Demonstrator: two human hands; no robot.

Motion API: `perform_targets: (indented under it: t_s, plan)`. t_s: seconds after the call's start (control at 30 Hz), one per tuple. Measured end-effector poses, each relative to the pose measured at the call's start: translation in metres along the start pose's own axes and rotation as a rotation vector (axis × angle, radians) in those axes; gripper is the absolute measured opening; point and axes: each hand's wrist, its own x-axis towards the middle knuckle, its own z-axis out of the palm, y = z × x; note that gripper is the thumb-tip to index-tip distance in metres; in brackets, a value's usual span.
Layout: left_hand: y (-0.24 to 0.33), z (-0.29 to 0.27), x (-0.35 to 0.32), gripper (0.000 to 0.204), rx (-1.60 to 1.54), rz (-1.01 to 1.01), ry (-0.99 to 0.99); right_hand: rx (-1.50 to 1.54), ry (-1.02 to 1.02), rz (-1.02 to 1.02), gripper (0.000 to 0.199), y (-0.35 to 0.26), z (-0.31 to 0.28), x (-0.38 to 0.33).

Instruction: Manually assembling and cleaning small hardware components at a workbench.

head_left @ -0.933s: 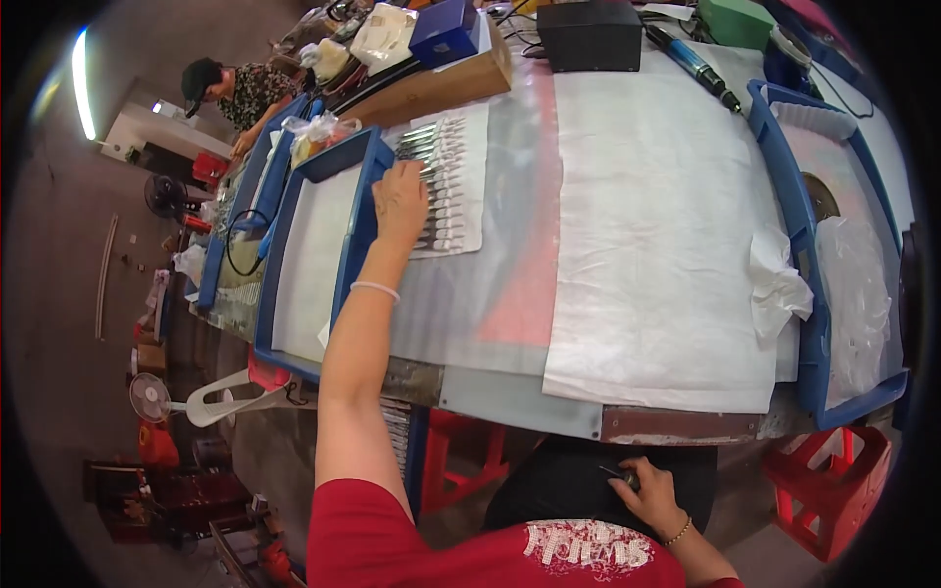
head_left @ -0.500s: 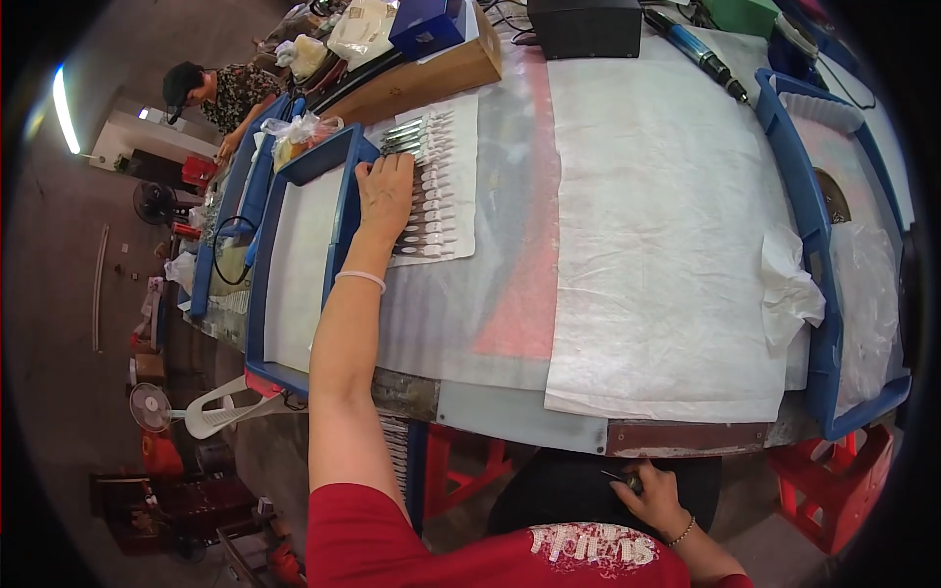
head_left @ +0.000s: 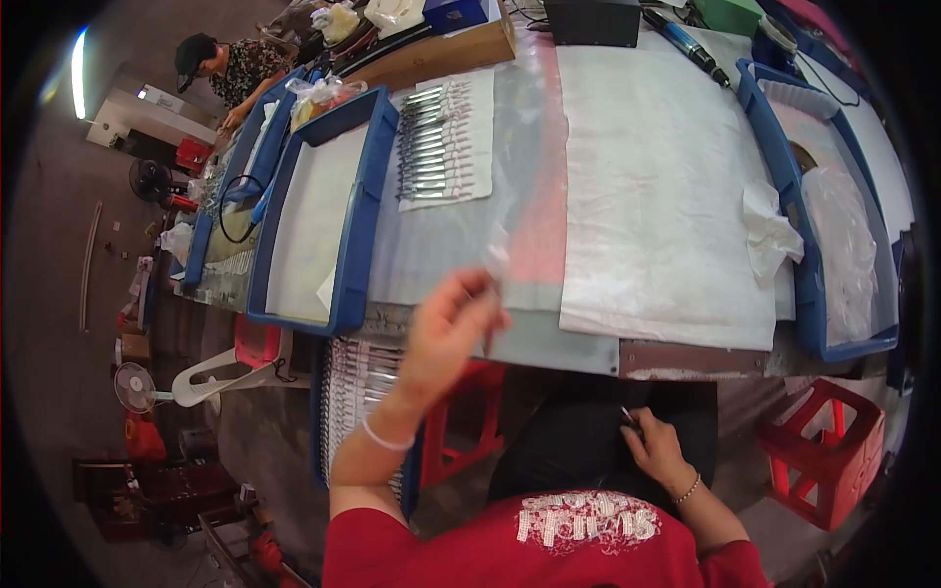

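Left hand (head_left: 446, 328) raised at near table edge, fingers pinched on 1 small metal piece (head_left: 497, 257), blurred. Right hand (head_left: 659, 453) low in lap, closed around a small dark tool (head_left: 627, 416). Row of metal tools (head_left: 431, 157) lies on a white cloth (head_left: 470, 137), far left of centre. Blue tray (head_left: 358, 230) just left of it, lined white. Large white sheet (head_left: 657, 186) covers table centre. Wooden box (head_left: 441, 54) at far edge; red stool (head_left: 828, 451) near right.

left hand (head_left: 446, 338) blurred, its small held item unclear
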Motion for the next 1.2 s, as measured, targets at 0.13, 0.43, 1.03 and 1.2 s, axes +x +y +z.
perform_targets:
  t_s: [0.13, 0.43, 1.03, 1.2]
  plan:
    - [-0.064, 0.023, -0.079, 0.029, -0.19, -0.424, -0.251, 0.182, -0.049, 0.088, 0.019, -0.013, -0.001, -0.007]
    - [-0.13, 0.061, -0.139, 0.032, -0.282, -0.588, -0.451, 0.804, -0.136, 0.44, 0.016, -0.029, 0.009, -0.008]
    - [-0.14, 0.085, -0.137, 0.024, -0.49, -0.721, -0.479, 1.439, -0.082, 0.604, 0.016, -0.033, 0.022, 0.011]
    - [-0.141, 0.082, -0.113, 0.027, -0.544, -0.705, -0.363, 0.665, -0.064, 0.516, 0.044, -0.047, -0.019, 0.001]
